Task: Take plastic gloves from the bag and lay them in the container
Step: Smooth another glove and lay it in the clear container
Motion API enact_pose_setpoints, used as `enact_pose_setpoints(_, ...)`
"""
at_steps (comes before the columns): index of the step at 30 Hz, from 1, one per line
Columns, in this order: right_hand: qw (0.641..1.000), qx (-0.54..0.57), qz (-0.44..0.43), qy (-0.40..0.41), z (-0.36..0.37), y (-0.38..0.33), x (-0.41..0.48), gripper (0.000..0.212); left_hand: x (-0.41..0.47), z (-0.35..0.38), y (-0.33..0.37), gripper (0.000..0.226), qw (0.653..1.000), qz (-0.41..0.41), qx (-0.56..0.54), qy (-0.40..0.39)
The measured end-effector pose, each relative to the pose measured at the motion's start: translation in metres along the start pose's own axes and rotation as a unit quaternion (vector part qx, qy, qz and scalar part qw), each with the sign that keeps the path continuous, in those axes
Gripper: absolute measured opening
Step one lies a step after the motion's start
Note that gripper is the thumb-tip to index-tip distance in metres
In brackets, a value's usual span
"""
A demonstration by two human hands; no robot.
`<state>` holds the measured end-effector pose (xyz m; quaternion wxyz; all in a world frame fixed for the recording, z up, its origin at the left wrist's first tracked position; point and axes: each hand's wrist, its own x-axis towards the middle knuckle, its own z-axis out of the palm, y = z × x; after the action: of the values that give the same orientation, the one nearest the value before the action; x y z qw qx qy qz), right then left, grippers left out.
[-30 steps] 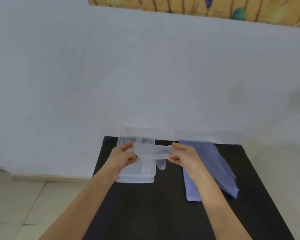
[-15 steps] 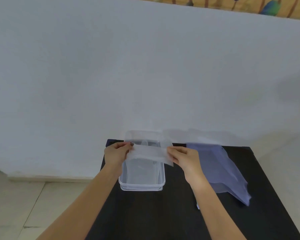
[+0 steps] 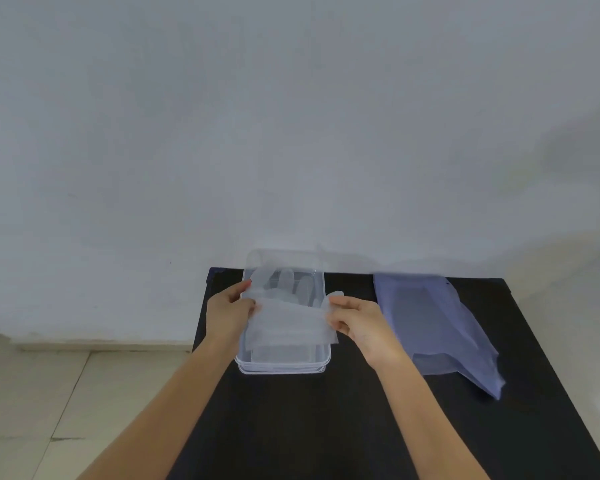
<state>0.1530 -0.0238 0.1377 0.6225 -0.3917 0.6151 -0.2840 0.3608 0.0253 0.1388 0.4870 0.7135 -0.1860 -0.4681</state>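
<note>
A clear plastic glove (image 3: pixel 290 318) is stretched flat over the clear rectangular container (image 3: pixel 281 368) at the back left of the black table. My left hand (image 3: pixel 230 311) pinches the glove's left edge and my right hand (image 3: pixel 355 320) pinches its right edge. The glove's fingers point toward the wall, over the container's far end. More clear plastic lies inside the container beneath it. The bluish plastic bag (image 3: pixel 433 327) lies flat to the right of my right hand.
The black table (image 3: pixel 309 427) stands against a white wall (image 3: pixel 291 133). Tiled floor (image 3: pixel 49 393) shows on the left below the table's edge.
Both hands have carried the glove from between container and bag to over the container and spread it wider. The view has tilted down.
</note>
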Motion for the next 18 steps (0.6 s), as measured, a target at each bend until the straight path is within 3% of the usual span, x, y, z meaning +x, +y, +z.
enact_pose_setpoints(10, 0.999, -0.047, -0.023, 0.002, 0.009, -0.016, 0.024, 0.049, 0.028, 0.009, 0.011, 0.063, 0.999, -0.026, 0.030, -0.011)
enact_pose_setpoints(18, 0.989, -0.048, -0.137, 0.037, 0.022, -0.038, 0.042, 0.057, 0.049, 0.020, 0.038, 0.060, 0.997, 0.065, 0.050, 0.006)
